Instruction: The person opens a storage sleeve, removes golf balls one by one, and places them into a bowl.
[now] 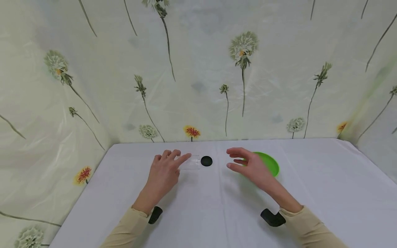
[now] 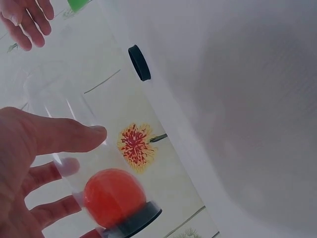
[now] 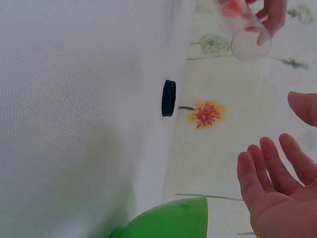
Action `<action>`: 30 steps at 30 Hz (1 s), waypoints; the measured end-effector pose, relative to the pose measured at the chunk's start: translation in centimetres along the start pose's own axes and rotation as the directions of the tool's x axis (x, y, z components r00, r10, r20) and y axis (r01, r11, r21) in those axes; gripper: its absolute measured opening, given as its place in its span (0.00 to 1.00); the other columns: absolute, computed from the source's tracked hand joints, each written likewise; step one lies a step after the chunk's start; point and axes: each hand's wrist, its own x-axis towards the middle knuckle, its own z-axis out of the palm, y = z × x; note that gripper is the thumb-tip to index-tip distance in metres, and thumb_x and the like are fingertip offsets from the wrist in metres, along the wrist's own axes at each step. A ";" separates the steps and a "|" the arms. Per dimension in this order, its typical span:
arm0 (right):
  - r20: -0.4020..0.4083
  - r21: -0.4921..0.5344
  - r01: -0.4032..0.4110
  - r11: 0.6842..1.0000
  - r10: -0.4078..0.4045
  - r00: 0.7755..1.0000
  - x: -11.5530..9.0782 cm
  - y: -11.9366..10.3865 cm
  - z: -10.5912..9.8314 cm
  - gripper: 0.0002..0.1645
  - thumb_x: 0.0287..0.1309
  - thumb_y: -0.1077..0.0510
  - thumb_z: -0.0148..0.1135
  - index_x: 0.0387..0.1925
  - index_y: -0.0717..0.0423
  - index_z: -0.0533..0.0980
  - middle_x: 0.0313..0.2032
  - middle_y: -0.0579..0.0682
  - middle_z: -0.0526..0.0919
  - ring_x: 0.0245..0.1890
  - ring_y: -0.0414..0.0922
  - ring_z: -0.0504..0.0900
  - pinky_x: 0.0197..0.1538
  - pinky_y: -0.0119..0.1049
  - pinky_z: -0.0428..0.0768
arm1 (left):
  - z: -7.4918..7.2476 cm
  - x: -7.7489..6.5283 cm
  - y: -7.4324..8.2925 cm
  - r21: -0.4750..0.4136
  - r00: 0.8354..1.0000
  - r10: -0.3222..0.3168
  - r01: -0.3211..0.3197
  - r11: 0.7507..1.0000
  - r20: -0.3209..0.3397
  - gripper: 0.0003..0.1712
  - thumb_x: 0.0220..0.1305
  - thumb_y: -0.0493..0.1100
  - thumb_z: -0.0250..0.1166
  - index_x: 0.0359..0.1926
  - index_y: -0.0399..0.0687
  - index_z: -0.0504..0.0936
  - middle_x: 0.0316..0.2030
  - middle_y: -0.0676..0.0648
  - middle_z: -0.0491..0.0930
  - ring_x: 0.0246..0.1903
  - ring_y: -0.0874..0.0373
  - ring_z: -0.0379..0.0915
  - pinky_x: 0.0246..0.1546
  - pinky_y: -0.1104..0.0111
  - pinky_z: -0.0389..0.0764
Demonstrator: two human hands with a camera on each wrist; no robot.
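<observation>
My left hand (image 1: 163, 174) holds a clear plastic tube (image 1: 193, 162), the thumb on one side and the fingers round the other. In the left wrist view a red ball (image 2: 111, 196) lies inside the tube, by the end closed with a dark cap (image 2: 134, 221). The tube's other end is uncapped and points toward my right hand. A round black lid (image 1: 206, 161) lies on the table just right of the tube. My right hand (image 1: 252, 168) hovers with relaxed, spread fingers and holds nothing, in front of a green bowl (image 1: 271, 164) that it partly hides.
A white cloth covers the table (image 1: 198, 213). Behind it and at both sides hangs a pale curtain (image 1: 198, 69) printed with dandelions and other flowers. Dark wrist mounts (image 1: 273, 217) show by both sleeves.
</observation>
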 end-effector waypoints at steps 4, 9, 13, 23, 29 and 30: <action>0.016 0.006 -0.008 1.000 0.008 1.000 0.3 -0.2 0.6 0.27 0.59 0.55 0.69 0.60 0.56 0.74 0.57 0.52 0.77 0.57 0.49 0.76 0.58 0.40 0.75 | 0.0 0.0 0.0 -0.003 1.000 0.001 -0.001 1.000 0.007 0.37 0.53 0.32 0.70 0.63 0.64 0.76 0.51 0.51 0.74 0.48 0.50 0.69 0.40 0.56 0.73; 0.038 -0.006 -0.041 0.999 0.041 0.998 0.7 0.0 1.3 0.28 0.60 0.53 0.69 0.60 0.53 0.74 0.58 0.51 0.77 0.56 0.49 0.77 0.56 0.38 0.76 | 0.1 0.1 0.1 0.004 1.000 0.010 -0.010 1.000 0.000 0.37 0.53 0.32 0.70 0.63 0.65 0.76 0.51 0.51 0.74 0.48 0.51 0.69 0.40 0.57 0.72; 0.061 -0.002 -0.065 0.998 0.065 0.996 1.0 0.0 2.0 0.28 0.60 0.52 0.68 0.60 0.52 0.74 0.58 0.51 0.77 0.57 0.52 0.76 0.56 0.39 0.76 | 0.0 0.2 0.3 0.013 1.000 0.013 -0.013 1.000 0.001 0.37 0.53 0.33 0.70 0.63 0.65 0.76 0.50 0.51 0.75 0.48 0.51 0.69 0.40 0.57 0.72; 0.087 0.024 -0.061 0.998 0.058 0.994 2.0 0.3 3.8 0.27 0.61 0.56 0.68 0.60 0.55 0.74 0.58 0.55 0.77 0.56 0.55 0.77 0.57 0.44 0.76 | -0.2 0.5 0.8 0.028 0.999 0.007 -0.008 1.000 0.037 0.36 0.54 0.35 0.72 0.63 0.67 0.76 0.51 0.51 0.75 0.48 0.51 0.69 0.41 0.57 0.73; 0.120 0.052 -0.086 0.995 0.079 0.990 2.1 -0.1 4.7 0.28 0.62 0.58 0.67 0.62 0.59 0.72 0.58 0.57 0.76 0.58 0.59 0.74 0.57 0.44 0.76 | -0.2 0.4 0.9 0.047 0.999 0.029 -0.030 0.998 0.029 0.35 0.54 0.35 0.70 0.62 0.67 0.76 0.50 0.50 0.75 0.47 0.51 0.69 0.40 0.57 0.73; 0.122 0.051 -0.089 0.995 0.082 0.989 2.2 -0.1 4.9 0.28 0.62 0.58 0.67 0.62 0.59 0.72 0.58 0.56 0.77 0.59 0.59 0.74 0.57 0.44 0.76 | -0.1 0.4 0.9 0.047 0.999 0.033 -0.034 0.998 0.028 0.35 0.54 0.35 0.71 0.62 0.67 0.76 0.50 0.50 0.75 0.47 0.50 0.69 0.40 0.57 0.73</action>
